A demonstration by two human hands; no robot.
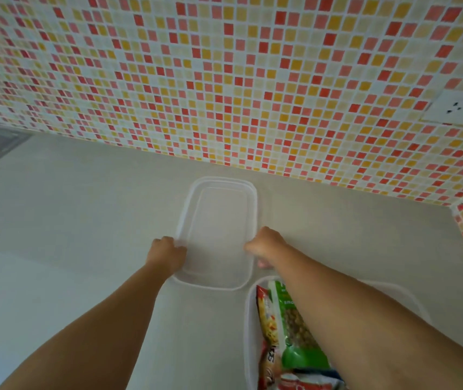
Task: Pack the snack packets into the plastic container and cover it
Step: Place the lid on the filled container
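A clear plastic lid [216, 220] lies flat on the pale counter near the tiled wall. My left hand [168, 253] grips its left edge near the front corner. My right hand [265, 246] grips its right edge opposite. Close to me on the right stands the clear plastic container [250, 327], partly under my right forearm. Inside it lie snack packets: a green one [295, 333] with brown pieces showing, a red and yellow one [266, 319] beside it, and another packet [306, 382] at the bottom edge of the view.
The pale counter [84, 235] stretches left and toward me. A mosaic wall of red, orange and cream tiles [224, 80] rises behind the lid and wraps round at the right. A white socket plate [460, 108] sits on the wall at upper right.
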